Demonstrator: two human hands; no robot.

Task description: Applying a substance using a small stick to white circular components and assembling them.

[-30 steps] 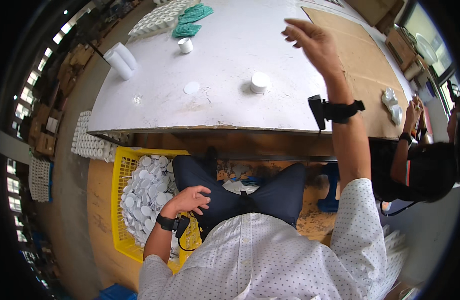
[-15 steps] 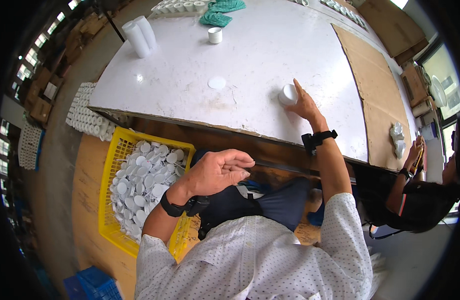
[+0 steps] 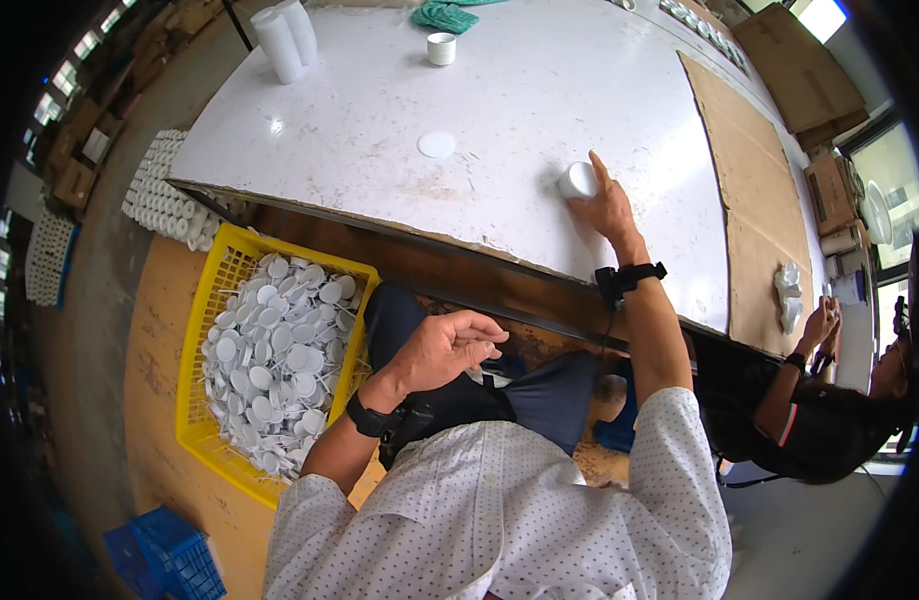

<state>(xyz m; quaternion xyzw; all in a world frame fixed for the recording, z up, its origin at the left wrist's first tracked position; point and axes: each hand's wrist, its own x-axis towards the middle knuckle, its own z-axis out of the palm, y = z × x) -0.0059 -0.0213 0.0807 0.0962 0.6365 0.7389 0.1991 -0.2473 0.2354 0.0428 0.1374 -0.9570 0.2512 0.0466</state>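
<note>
My right hand (image 3: 607, 207) is on the white table, closed around the side of a short white cylinder (image 3: 579, 180) with a flat round top. Its index finger stretches up along the cylinder's right side. Over my lap, off the table's front edge, my left hand (image 3: 441, 350) is held with curled fingers and the thumb drawn toward them; whether anything small is inside is hidden. A flat white disc (image 3: 436, 145) lies on the table left of the cylinder. Beside my left forearm stands a yellow basket (image 3: 194, 385) full of white round-headed pieces with thin stems (image 3: 279, 350).
Farther back stand a small white cup-like stack (image 3: 441, 49), tall white rolls (image 3: 279, 45) and a green cloth (image 3: 444, 15). Cardboard (image 3: 754, 210) covers the table's right part, with a crumpled clear plastic piece (image 3: 788, 297). A co-worker (image 3: 829, 410) sits at the right. A blue crate (image 3: 169, 553) is lower left.
The whole view has shifted a little, so the table's contents sit slightly differently in the picture. My right hand stays at the white cylinder, and my left hand stays curled over my lap.
</note>
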